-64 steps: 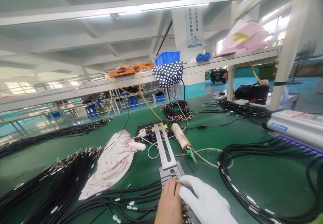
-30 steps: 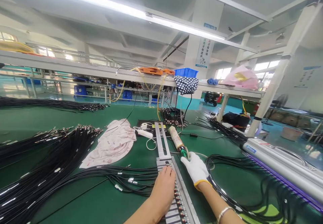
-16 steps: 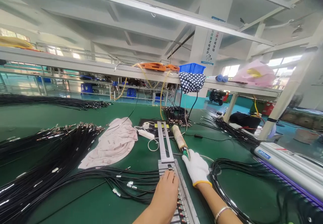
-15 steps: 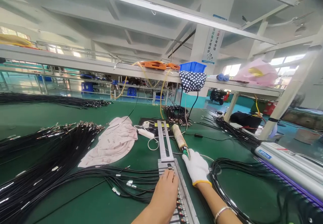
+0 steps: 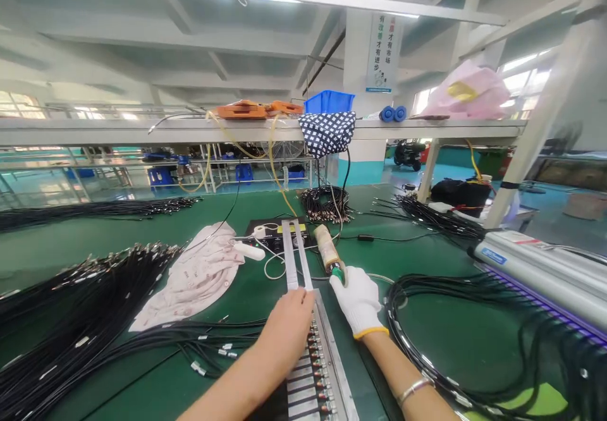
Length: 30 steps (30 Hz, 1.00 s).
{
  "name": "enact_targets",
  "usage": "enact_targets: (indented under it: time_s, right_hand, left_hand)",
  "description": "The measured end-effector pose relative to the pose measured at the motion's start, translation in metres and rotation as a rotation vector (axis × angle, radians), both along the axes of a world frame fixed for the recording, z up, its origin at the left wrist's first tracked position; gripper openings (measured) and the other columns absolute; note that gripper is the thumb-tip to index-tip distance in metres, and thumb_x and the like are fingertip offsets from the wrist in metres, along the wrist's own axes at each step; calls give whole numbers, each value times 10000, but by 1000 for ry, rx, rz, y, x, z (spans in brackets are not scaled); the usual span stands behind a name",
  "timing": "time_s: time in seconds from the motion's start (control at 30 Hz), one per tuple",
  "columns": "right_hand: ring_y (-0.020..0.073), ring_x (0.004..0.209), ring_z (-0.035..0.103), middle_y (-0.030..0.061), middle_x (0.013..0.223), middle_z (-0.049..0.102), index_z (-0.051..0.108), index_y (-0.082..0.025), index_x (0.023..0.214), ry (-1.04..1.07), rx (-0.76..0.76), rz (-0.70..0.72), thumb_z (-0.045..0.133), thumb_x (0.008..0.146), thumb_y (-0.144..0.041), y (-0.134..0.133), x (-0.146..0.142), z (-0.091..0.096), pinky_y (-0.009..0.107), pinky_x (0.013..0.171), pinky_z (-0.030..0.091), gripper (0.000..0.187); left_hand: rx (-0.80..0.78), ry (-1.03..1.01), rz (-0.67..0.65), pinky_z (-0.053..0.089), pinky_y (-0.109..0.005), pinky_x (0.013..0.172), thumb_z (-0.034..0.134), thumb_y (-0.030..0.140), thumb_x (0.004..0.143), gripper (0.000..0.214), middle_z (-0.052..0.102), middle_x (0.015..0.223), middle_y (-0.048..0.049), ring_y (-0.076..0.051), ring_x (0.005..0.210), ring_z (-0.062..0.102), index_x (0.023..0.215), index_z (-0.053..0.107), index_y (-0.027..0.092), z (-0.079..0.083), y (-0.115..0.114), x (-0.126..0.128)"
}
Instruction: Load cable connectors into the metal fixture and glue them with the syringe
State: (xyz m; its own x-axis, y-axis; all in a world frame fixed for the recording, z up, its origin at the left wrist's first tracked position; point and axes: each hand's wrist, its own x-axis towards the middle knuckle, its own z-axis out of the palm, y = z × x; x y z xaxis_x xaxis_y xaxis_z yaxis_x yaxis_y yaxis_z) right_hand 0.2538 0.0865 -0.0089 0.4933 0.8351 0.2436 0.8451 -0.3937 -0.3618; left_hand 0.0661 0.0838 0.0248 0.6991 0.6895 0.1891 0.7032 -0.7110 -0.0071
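Observation:
My bare left hand [image 5: 289, 326] lies over the far part of a long metal jig [image 5: 332, 358]. Its fingers are curled down on the near end of a slotted metal plate [image 5: 290, 260], and the fingertips are partly hidden. A row of small metal cable ends [image 5: 322, 373] sits along the jig below that wrist. My right hand [image 5: 358, 301], in a white glove, is closed around a green-handled soldering iron [image 5: 337, 272]. The iron's front end is inside a tan wrapped tube [image 5: 326, 247]. Black cables [image 5: 227, 332] reach the jig's left side.
Thick bundles of black cable [image 5: 118, 294] cover the left of the green table. A pinkish cloth [image 5: 199, 275] lies beside a black box [image 5: 265, 234]. Coiled cable [image 5: 398, 320] and a silver machine [image 5: 545, 269] are at right. A shelf [image 5: 237, 131] crosses behind.
My left hand has moved forward along the jig to the slotted plate, uncovering more of the row of cable ends. My right hand keeps its hold on the soldering iron. The view has shifted.

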Motion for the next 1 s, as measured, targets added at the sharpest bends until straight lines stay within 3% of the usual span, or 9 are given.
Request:
enact_targets:
  time_s: [0.17, 0.33, 0.43, 0.57, 0.73, 0.87, 1.0]
  right_hand:
    - [269, 1058, 649, 97, 1154, 681, 600, -194, 1264, 108, 15, 40, 535, 1003, -387, -3, -4, 0, 340, 861, 416, 331]
    - [253, 1096, 644, 84, 1188, 688, 632, -192, 1177, 169, 32, 109, 559, 993, -317, -8, -10, 9, 309, 893, 415, 235]
    - [255, 1061, 657, 71, 1148, 703, 633, -192, 1135, 189, 26, 123, 571, 984, -307, -6, -10, 9, 305, 867, 422, 200]
    - [267, 1016, 667, 66, 1097, 710, 621, -192, 1099, 197, 3, 125, 583, 972, -304, -3, -7, 5, 320, 833, 428, 172]
    - [255, 970, 677, 67, 1038, 711, 599, -210, 1052, 214, -4, 96, 562, 969, -301, -8, -13, -1, 305, 782, 431, 129]
    - [253, 967, 671, 68, 1038, 706, 606, -233, 1032, 223, -6, 96, 533, 948, -308, -32, -20, -8, 315, 794, 443, 133]
    - [267, 962, 668, 72, 1093, 693, 595, -288, 1181, 339, -35, 27, 453, 961, -403, -67, -15, -5, 347, 777, 474, 285]
  left_hand:
    - [91, 103, -37, 452, -420, 1020, 499, -74, 800, 509, 573, 1227, -140, -284, 1163, 544, 1267, 526, 124, 12, 58, 24]
    - [153, 156, -95, 458, -422, 1025, 496, -79, 807, 715, 495, 1397, -155, -299, 1262, 491, 1469, 407, 176, 13, 94, 58]
    - [156, 169, -149, 466, -414, 1021, 477, -9, 908, 595, 479, 1434, -122, -277, 1268, 497, 1444, 464, 249, 11, 105, 75]
    - [129, 182, -202, 487, -422, 992, 464, 106, 1004, 301, 552, 1328, -105, -256, 1212, 537, 1261, 603, 178, 10, 113, 86]
    - [100, 153, -205, 517, -422, 970, 532, 119, 992, 258, 569, 1315, -97, -243, 1191, 561, 1235, 610, 162, 8, 123, 82]
    - [75, 106, -159, 529, -432, 965, 550, 161, 998, 272, 560, 1337, -105, -231, 1139, 594, 1267, 585, 158, 3, 133, 78]
    - [39, 75, -138, 524, -442, 968, 578, 202, 993, 266, 573, 1308, -101, -238, 1143, 591, 1256, 591, 156, -1, 138, 82]
